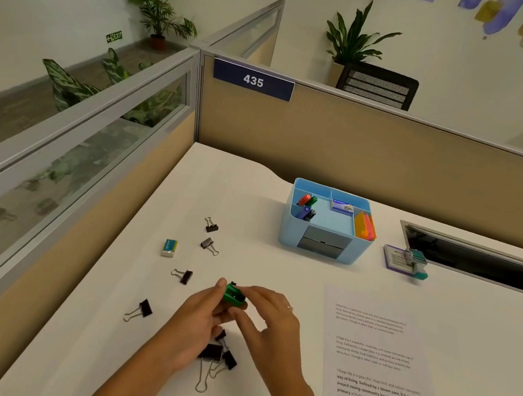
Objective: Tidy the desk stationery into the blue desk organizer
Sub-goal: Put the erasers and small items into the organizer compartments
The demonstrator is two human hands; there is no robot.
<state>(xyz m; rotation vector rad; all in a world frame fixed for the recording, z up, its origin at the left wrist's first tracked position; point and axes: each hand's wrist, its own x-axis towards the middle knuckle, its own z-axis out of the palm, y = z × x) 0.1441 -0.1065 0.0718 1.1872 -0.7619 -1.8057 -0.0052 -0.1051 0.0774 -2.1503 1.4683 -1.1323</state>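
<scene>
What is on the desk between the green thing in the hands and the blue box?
Nothing. In the head view, the white desk is bare between the green sharpener, gripped by the left hand and right hand, and the blue desk organizer.

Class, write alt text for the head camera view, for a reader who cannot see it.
Both hands, left hand and right hand, hold a small green sharpener above a white desk. Black binder clips and an eraser lie scattered to the left. A blue desk organizer holding pens and sticky notes stands further back, printed paper to the right.
</scene>
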